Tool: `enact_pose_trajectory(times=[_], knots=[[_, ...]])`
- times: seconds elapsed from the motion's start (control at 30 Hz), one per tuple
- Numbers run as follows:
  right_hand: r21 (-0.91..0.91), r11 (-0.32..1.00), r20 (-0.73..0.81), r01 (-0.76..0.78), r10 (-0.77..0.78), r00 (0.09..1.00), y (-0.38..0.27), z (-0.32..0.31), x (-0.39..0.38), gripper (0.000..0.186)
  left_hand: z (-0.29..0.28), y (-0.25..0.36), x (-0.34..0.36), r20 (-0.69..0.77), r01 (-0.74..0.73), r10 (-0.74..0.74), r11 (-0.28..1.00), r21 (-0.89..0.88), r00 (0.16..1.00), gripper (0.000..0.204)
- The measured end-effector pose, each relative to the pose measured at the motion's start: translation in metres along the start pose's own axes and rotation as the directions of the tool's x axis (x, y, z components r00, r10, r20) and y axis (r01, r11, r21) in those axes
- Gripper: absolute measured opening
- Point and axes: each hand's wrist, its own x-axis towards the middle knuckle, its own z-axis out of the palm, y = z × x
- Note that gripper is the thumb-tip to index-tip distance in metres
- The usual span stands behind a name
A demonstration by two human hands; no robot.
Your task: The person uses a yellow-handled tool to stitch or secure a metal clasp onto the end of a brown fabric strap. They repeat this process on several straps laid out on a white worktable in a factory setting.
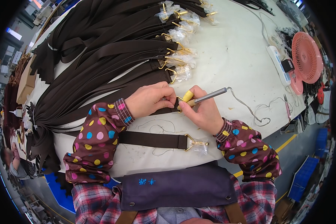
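My left hand (pixel 151 100) is closed at the end of a dark brown webbing strap (pixel 164 111), thumb and fingertips pressed together. In my right hand (pixel 205 114) is a corded pen-shaped tool (pixel 211 95) with a silver-grey body, its tip hidden by the fingers. A yellow cover (pixel 187 96) sits on one right finger. Both hands meet at the strap's gold metal ring, mostly hidden between them. Nearer to me lies another strap (pixel 153 140), flat, ending in a gold ring and a plastic-wrapped clasp (pixel 199 145).
Many dark straps (pixel 82 82) lie fanned across the white table (pixel 235 48), their gold hardware in clear plastic (pixel 182 72). To the right are a white power strip (pixel 278 64), a pink fan (pixel 306 56) and the tool's loose cord (pixel 250 112). A person (pixel 18 168) is at far left.
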Motion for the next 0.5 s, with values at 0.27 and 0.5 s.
enact_pose_trajectory(times=[0.27, 0.5], knots=[[0.005, 1.0, -0.002, -0.008, 0.008, 1.0, 0.001, 0.0007, -0.0002, 0.021, 0.0025, -0.0031, -0.0015, -0.049, 0.001, -0.003, 0.999, -0.045, 0.999, 0.01], [0.001, 0.998, -0.054, -0.066, 0.066, 0.996, -0.0021, 0.0, 0.0038, 0.021, 0.0039, 0.0004, -0.0038, -0.101, 0.228, -0.264, 0.935, -0.272, 0.959, 0.012]])
